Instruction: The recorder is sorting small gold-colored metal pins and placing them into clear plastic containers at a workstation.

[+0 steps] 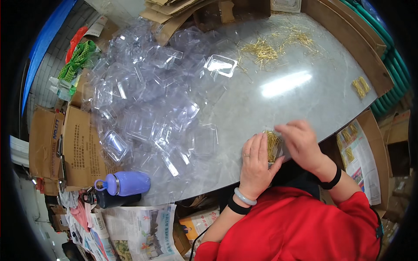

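Observation:
A small clear plastic box (pixel 279 153) filled with thin gold-coloured wire pieces (pixel 272 143) rests near the table's front edge. My left hand (pixel 254 167) holds it, with straight fingers along its left side and the thumb at its lower right. Just right of the box is my right hand (pixel 302 145), raised, its fingers bent and smeared by motion. Whether anything is between those fingertips is not visible. Loose gold-coloured wire pieces (pixel 263 50) lie in a scattered heap at the far side. Two small bundles of them (pixel 360 87) sit at the right edge.
A big pile of clear plastic boxes (pixel 148 95) covers the grey table's left half. Cardboard walls (pixel 348 39) line the far right edge. A purple bottle (pixel 130 182) lies at the front left, beside cardboard boxes (pixel 82 143). A newspaper-lined carton (pixel 363 161) with more bundles stands right.

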A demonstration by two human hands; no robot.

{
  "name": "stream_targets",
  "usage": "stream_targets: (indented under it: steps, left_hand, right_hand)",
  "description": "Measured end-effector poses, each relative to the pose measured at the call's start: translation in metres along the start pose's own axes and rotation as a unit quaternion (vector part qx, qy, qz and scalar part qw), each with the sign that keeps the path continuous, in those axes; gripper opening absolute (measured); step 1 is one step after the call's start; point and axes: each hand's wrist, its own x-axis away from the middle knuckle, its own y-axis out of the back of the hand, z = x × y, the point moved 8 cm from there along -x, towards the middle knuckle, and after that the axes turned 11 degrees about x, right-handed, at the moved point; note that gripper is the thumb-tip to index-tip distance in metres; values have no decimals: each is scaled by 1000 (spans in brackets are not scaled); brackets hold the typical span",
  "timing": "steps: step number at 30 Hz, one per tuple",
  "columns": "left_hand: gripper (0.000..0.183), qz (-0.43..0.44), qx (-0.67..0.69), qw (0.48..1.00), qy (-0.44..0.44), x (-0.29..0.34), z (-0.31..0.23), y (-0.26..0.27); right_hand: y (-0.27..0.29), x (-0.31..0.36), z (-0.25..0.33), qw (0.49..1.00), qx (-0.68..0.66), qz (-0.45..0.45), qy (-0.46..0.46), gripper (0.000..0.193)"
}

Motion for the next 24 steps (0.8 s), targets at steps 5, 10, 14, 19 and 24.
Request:
stream_targets:
  steps: [5,10,14,19,24]
  left_hand:
    - [71,6,-41,999,-13,1,-2,1]
    - [71,9,-45,999,-13,0,-1,0]
    - [74,6,-33,999,-8,0,-2,-1]
    - [75,26,-36,999,-10,-1,-2,-3]
    - [75,25,-25,999,-9,-1,-4,-2]
  right_hand:
    - [-3,-1,1,1000,9,-14,-5,26]
    - [-28,-36,-14,995,-82,49,-41,19]
    - [-36,-38,-19,992,-77,104,-10,12]
    - [-31,-32,-6,991,-58,119,11,7]
    - [-31,-25,-14,989,-69,125,-28,8]
